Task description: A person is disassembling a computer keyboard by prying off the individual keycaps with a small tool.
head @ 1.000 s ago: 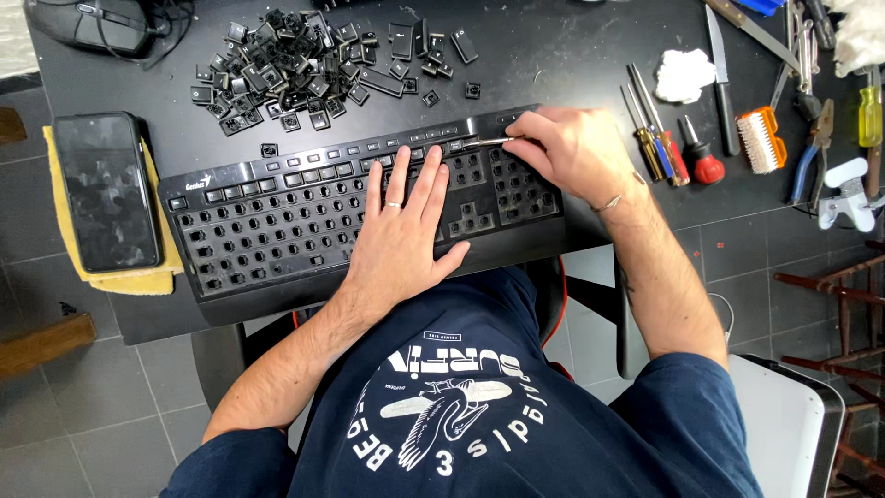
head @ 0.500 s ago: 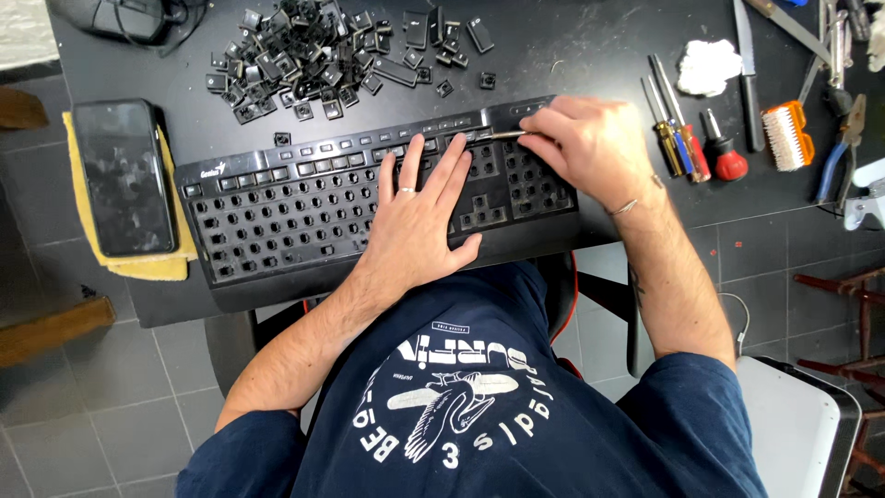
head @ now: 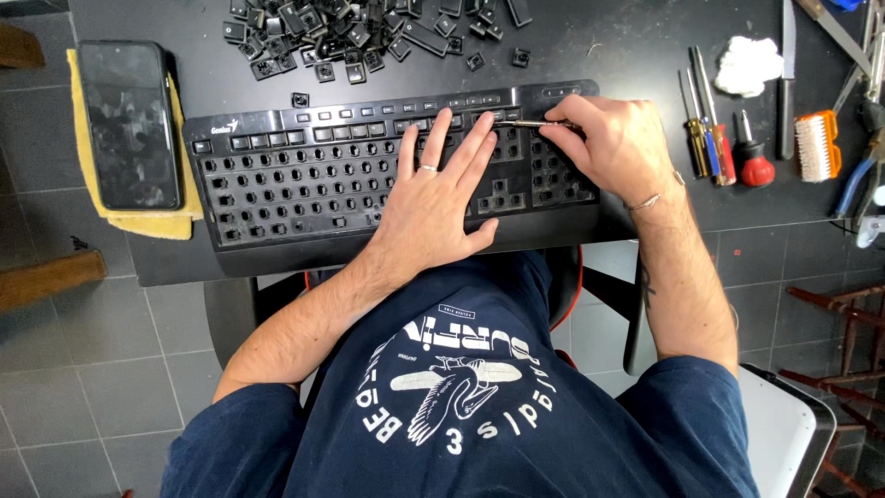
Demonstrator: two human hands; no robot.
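Keyboard (head: pixel 304 180) first: we see it lying flat on the near edge of a dark table (head: pixel 608 46), black, with nearly all of its keycaps off so that rows of bare switch holes show. Our left hand (head: pixel 433 207) rests palm down on its middle, fingers stretched out straight and slightly spread, tips reaching the upper rows; it grips nothing, and 1 finger wears a ring. Our right hand (head: pixel 613 148) sits over the keyboard's right end with fingers curled and pinched together around a thin metal tool (head: pixel 521 123), whose shaft runs leftward along the top row, close to the left fingertips. We cannot tell what the tool's tip touches.

Beyond the keyboard lies a heap of loose black keycaps (head: pixel 350 32), with a few strays nearer the keyboard's top edge. To the left, a dark phone (head: pixel 127 124) lies on a yellow cloth (head: pixel 147 221). To the right, well apart from the hands, we see 3 screwdrivers (head: pixel 714 138) side by side, a white wad (head: pixel 749 65), an orange brush (head: pixel 816 146) and pliers (head: pixel 862 171) at the table's far right.
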